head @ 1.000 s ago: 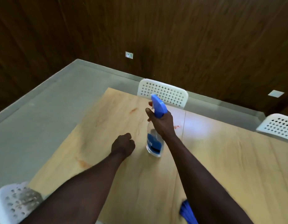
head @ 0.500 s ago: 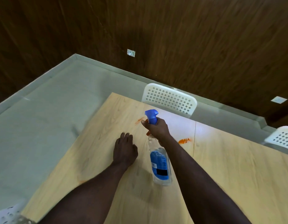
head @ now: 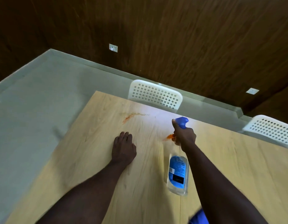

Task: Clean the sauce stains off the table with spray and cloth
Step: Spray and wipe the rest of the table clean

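Observation:
My right hand [head: 185, 136] grips the blue trigger head of a clear spray bottle [head: 178, 173] with a blue label, held tilted above the light wooden table [head: 94, 167], nozzle pointing away from me. An orange sauce stain [head: 168, 136] shows just left of that hand. A second, smeared orange stain [head: 130, 117] lies near the table's far edge. My left hand [head: 123, 149] rests flat on the table with fingers straight. A bit of blue cloth [head: 199, 218] peeks out at the bottom edge under my right arm.
A white perforated chair [head: 156, 95] stands at the table's far side, another white chair [head: 269, 129] at the right. Grey floor [head: 34, 110] lies left of the table, and a dark wooden wall [head: 172, 38] rises behind it.
The bottle has tipped from nearly upright to nozzle-forward and moved right over the nearer stain. My left hand went from a fist to lying flat on the table.

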